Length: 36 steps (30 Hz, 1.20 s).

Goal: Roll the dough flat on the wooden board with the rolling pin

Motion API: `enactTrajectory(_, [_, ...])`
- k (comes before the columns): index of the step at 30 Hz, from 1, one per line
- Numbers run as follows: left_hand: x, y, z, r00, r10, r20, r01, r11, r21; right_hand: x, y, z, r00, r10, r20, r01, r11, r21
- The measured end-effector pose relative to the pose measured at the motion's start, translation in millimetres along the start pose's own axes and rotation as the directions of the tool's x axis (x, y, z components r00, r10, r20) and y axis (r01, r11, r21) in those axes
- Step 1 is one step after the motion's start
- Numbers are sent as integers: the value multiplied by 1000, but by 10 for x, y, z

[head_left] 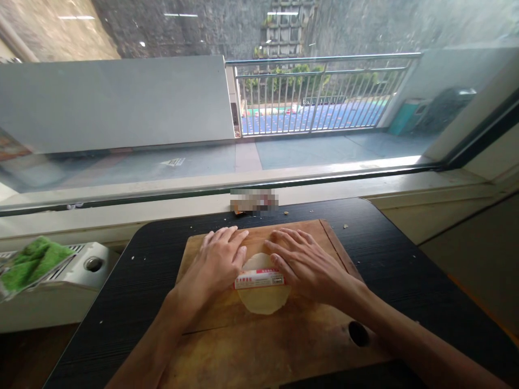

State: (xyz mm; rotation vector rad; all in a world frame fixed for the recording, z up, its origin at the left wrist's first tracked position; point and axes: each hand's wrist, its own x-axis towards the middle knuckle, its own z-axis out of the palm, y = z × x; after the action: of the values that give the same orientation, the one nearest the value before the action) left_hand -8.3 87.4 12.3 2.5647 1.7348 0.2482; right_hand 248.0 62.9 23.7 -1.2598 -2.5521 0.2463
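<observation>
A flat round of pale dough [263, 300] lies on a wooden cutting board [227, 346]. Across the dough rests a rolling pin [259, 279] with a white and red label wrap; only its middle shows between my hands. My left hand [217, 265] lies palm down on the pin's left end, fingers stretched forward. My right hand [302, 265] lies palm down on the right end in the same way. Both hands press flat on the pin instead of closing around it.
The board sits on a black table [405, 259] against a window sill. A round hole [359, 333] marks the board's right side. A white appliance [77, 270] with a green cloth [32, 259] stands at the left. A small blurred item [253, 201] lies by the sill.
</observation>
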Motion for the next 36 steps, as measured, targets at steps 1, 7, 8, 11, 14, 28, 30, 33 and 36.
enactTrajectory(1, [25, 20, -56, 1000, -16, -19, 15, 1000, -16, 28, 3, -2, 1000, 11, -7, -11, 1000, -4])
enactTrajectory(7, [185, -9, -167, 982, -25, -185, 31, 999, 26, 236, 38, -40, 995, 95, -30, -97, 994, -45])
enactTrajectory(8, [210, -23, -161, 979, -22, -201, 30, 999, 36, 265, 43, -49, 993, 119, -22, -119, 992, -47])
enactTrajectory(11, [267, -35, -154, 983, -44, -178, 51, 998, 32, 309, 62, -47, 991, 137, 10, -136, 989, -56])
enactTrajectory(14, [275, -11, -170, 988, -90, -125, 92, 996, 14, 286, 82, 17, 995, 96, 15, -94, 992, -81])
enactTrajectory(28, [-48, 198, -152, 988, -94, -120, 94, 996, -9, -75, -134, 82, 998, 33, -52, -39, 992, -116])
enactTrajectory(30, [21, 217, -197, 984, -131, -125, 133, 991, 10, -4, -87, 98, 998, 40, -57, -47, 991, -125])
enactTrajectory(33, [142, 190, -204, 972, -154, -179, 162, 986, 29, 140, -6, 99, 997, 57, -52, -64, 989, -132])
enactTrajectory(36, [241, 133, -156, 961, -187, -202, 197, 980, 33, 262, 31, 61, 993, 111, -37, -115, 986, -122])
